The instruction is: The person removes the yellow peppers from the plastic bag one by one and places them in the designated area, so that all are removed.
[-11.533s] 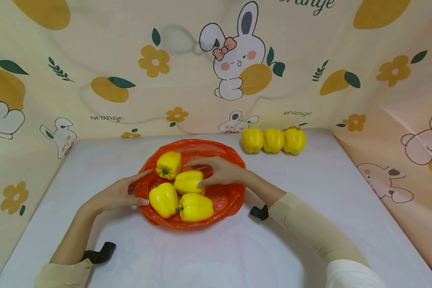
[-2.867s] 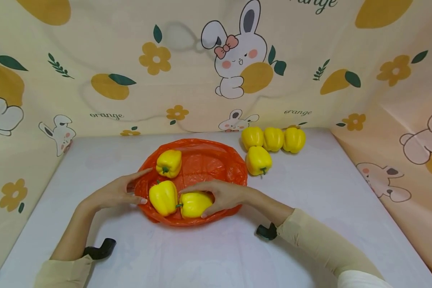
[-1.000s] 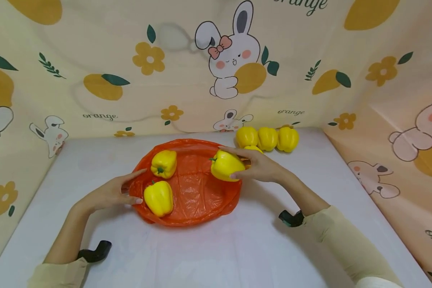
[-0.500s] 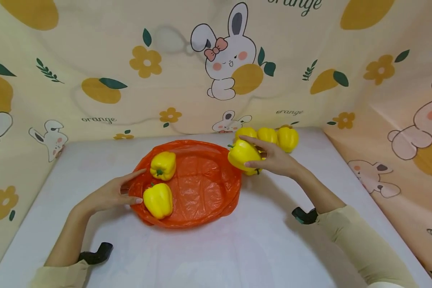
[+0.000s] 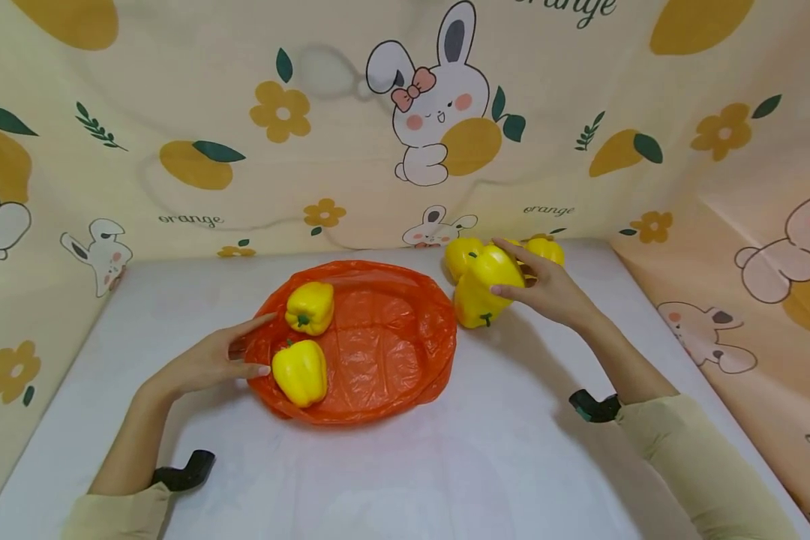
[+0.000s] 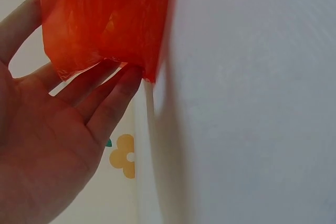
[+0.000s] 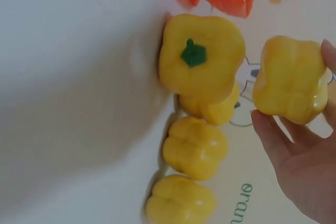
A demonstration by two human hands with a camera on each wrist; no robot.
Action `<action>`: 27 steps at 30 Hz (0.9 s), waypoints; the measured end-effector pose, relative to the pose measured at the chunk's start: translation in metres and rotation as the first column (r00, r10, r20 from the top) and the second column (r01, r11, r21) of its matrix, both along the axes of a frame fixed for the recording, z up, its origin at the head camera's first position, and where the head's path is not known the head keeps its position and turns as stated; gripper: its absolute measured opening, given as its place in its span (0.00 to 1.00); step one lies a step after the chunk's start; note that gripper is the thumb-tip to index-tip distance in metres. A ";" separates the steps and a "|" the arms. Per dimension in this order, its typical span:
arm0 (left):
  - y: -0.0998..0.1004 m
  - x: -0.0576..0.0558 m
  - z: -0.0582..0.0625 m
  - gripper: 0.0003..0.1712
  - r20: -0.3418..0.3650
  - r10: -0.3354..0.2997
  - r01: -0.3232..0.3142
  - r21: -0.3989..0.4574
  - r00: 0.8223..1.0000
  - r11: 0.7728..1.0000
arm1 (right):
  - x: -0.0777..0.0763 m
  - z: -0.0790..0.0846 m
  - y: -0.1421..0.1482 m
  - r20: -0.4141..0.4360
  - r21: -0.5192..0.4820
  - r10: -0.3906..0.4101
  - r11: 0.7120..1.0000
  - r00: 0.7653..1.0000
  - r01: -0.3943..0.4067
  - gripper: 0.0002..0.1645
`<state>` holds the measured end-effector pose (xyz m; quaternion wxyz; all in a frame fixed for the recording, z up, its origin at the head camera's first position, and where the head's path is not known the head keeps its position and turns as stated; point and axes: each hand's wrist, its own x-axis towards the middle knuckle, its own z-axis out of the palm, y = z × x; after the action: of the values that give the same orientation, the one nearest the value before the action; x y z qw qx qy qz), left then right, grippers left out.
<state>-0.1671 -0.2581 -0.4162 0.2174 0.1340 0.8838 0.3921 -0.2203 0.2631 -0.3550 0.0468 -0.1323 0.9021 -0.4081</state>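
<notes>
The left hand [image 5: 205,364], its grip spread apart, touches one red bag [image 5: 381,360] with two yellow peppers [image 5: 300,373] inside. Right of the bag, four more peppers [image 5: 474,310] sit on the surface [image 5: 378,480]; the right hand [image 5: 550,291] pinches one lifted pepper [image 5: 496,270].

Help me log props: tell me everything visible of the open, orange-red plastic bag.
The orange-red plastic bag looks thin, glossy and slightly see-through. It sits on the white tabletop, mouth upward and spread into a roughly oval, bowl-like shape, with a crumpled rim, low walls and creases across its bottom. Two blocky yellow bell peppers with green stems lie inside, toward the person's left. The person's bare left hand touches the bag's left side, thumb and fingers spread.
</notes>
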 end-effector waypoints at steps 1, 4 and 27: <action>0.000 0.000 0.000 0.52 0.000 -0.001 0.001 0.004 1.000 1.000 | 0.000 0.000 0.002 -0.001 0.000 -0.008 1.000 1.000 0.008 0.46; 0.000 -0.001 0.000 0.52 -0.005 -0.010 0.010 0.019 1.000 1.000 | 0.001 0.000 0.007 0.001 0.022 -0.038 0.999 0.999 0.038 0.46; -0.002 0.000 -0.001 0.52 -0.007 -0.008 0.008 0.008 1.000 1.000 | 0.004 -0.027 0.036 -0.021 0.058 -0.200 0.978 0.980 0.201 0.49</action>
<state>-0.1674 -0.2602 -0.4175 0.2153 0.1398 0.8824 0.3944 -0.2159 0.2986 -0.3817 0.0024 -0.0422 0.9230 -0.3826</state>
